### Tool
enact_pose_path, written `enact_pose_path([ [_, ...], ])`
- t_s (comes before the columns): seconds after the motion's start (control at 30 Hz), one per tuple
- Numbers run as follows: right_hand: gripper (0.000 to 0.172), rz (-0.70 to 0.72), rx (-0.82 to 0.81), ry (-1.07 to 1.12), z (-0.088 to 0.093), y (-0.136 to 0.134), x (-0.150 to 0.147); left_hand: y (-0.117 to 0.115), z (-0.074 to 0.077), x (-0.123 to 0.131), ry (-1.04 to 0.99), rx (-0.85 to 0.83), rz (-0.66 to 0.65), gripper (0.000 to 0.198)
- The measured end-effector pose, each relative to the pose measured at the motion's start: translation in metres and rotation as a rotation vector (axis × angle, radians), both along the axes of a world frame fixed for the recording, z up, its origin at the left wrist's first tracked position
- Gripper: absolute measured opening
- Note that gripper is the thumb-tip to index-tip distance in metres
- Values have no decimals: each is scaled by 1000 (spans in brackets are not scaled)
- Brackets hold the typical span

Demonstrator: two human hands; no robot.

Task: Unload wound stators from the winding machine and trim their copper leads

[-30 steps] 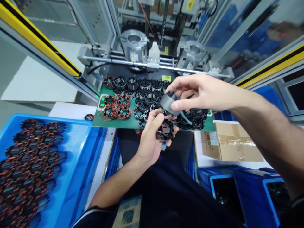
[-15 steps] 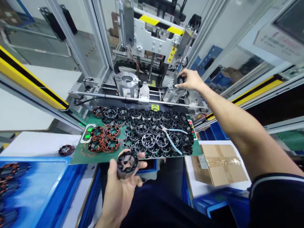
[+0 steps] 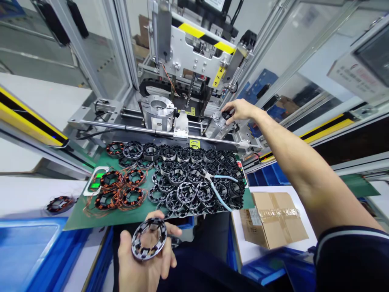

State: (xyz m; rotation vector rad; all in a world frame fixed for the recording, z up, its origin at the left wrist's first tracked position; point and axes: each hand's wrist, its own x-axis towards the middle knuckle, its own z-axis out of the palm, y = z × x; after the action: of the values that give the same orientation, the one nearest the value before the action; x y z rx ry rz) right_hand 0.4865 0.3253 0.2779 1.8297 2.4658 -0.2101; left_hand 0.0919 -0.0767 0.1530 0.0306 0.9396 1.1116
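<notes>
- At far left, a blue plastic tray [image 3: 62, 229] stands beside a single black ring wound with orange wire [image 3: 60, 204], which lies on a white table [image 3: 21, 202].
- On the green-topped table [image 3: 74, 215], black rings wound with orange wire [image 3: 133, 197] sit in a cluster at the left, loose wire ends trailing.
- The left hand [image 3: 146, 263], palm up near the table's front edge, has thumb and fingers curled around a black-and-silver slotted metal ring [image 3: 140, 252], tilted.
- Beyond, a silver metal cylinder with a round opening [image 3: 150, 119] stands by a horizontal rail.
- Black-and-silver rings [image 3: 194, 194] fill the table's middle and right, some stacked; metal pliers with light blue handles [image 3: 219, 194] rest on them.
- The right hand [image 3: 240, 109] pinches a black round part [image 3: 226, 115], fingers bent around it, at the top of a second silver cylinder [image 3: 214, 129]; whether it is seated I cannot tell.
- At right, a taped brown cardboard box [image 3: 273, 221] sits on a white surface.
</notes>
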Motion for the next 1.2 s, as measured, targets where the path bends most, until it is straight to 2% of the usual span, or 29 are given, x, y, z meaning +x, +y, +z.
enact_pose_path([
  [0.13, 76, 23, -64, -8, 5, 14, 2, 0, -12, -10, 82, 106, -65, 94],
  [0.23, 76, 39, -73, -9, 6, 17, 3, 0, -9, -7, 115, 153, -80, 99],
  [0.3, 77, 58, -35, -7, -1, 7, 3, -1, -3, -1, 137, 151, -36, 96],
  [0.37, 85, 78, 26, 0, -17, -12, 3, -2, 2, 4, 174, 143, 46, 88],
  [0.47, 104, 82, 109, 25, -54, -44, 5, -2, 7, 7, 216, 159, 164, 74],
  [0.53, 111, 72, 143, 42, -77, -57, 7, 0, 8, 7, 207, 194, 196, 68],
  [0.6, 116, 66, 143, 51, -87, -61, 9, 2, 12, 7, 201, 240, 194, 64],
  [0.63, 118, 68, 131, 52, -87, -61, 10, 3, 15, 7, 211, 260, 184, 62],
  [0.7, 119, 78, 89, 48, -75, -55, 11, 3, 22, 10, 258, 292, 157, 63],
  [0.83, 97, 124, 26, 61, -23, -32, 5, -8, 30, 16, 407, 323, 112, 75],
  [0.9, 86, 151, 56, 101, 5, -15, -5, -16, 27, 17, 471, 334, 105, 79],
  [0.97, 79, 168, 99, 167, 22, 3, -19, -23, 20, 15, 479, 317, 109, 82],
  [1.0, 76, 168, 111, 204, 25, 11, -27, -25, 15, 14, 466, 292, 121, 83],
  [1.07, 75, 143, 110, 270, 18, 22, -43, -27, 6, 7, 427, 228, 158, 86],
  [1.2, 71, 30, 73, 338, -27, 24, -67, -22, -6, -18, 383, 147, 218, 84],
])
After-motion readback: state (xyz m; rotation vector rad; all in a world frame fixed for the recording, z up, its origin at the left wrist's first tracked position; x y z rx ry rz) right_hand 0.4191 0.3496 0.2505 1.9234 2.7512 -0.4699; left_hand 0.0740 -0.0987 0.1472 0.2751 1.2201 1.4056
